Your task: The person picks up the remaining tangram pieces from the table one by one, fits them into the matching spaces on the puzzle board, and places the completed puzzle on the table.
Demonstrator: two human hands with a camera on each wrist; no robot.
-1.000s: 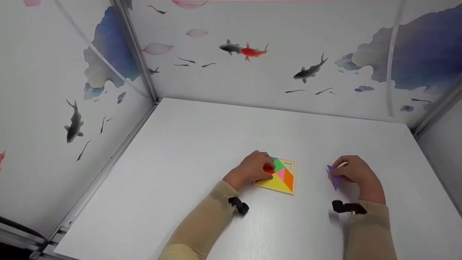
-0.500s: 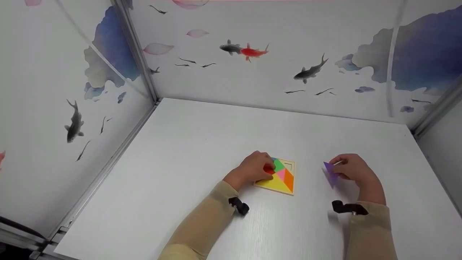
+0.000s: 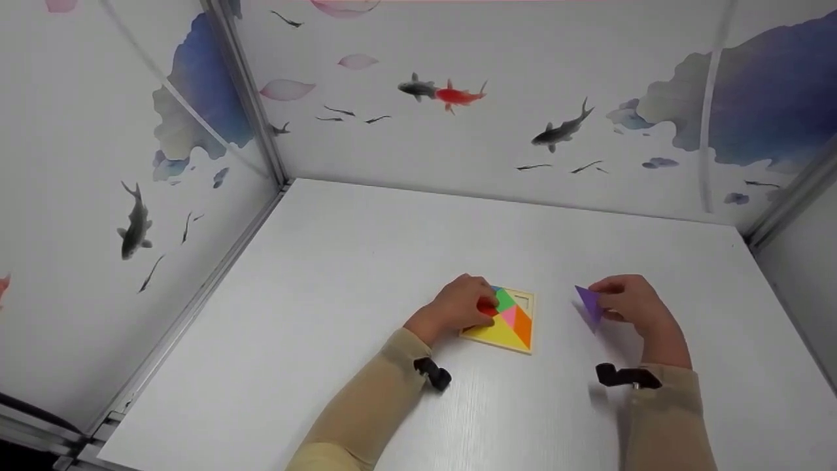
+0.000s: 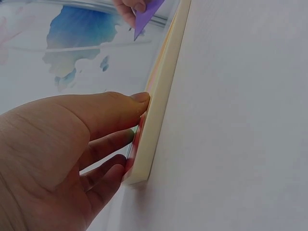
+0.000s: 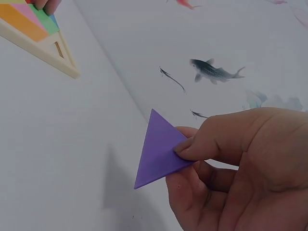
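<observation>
In the head view a square tangram puzzle board [image 3: 529,340] with a pale wooden rim lies on the white table. It bears yellow, orange, pink, green, red and blue pieces; a bare recess shows at its far right corner. My left hand [image 3: 461,301] rests on the board's left part, covering some of it. In the left wrist view, its thumb and fingertips touch the board's top face [image 4: 163,86] near the edge. Right of the board, my right hand [image 3: 634,304] pinches a purple triangle piece [image 5: 161,156] between thumb and fingers, tilted and raised off the table.
The white table [image 3: 327,275] meets a back wall [image 3: 458,150] and a left wall [image 3: 65,196], both printed with fish and blue shapes. Black camera mounts [image 3: 433,374] sit on both wrists. Bare tabletop lies between the board and the purple triangle.
My right hand has moved a little left and away from me, carrying the purple triangle closer to the board and turning it slightly. My left hand and the board look unmoved.
</observation>
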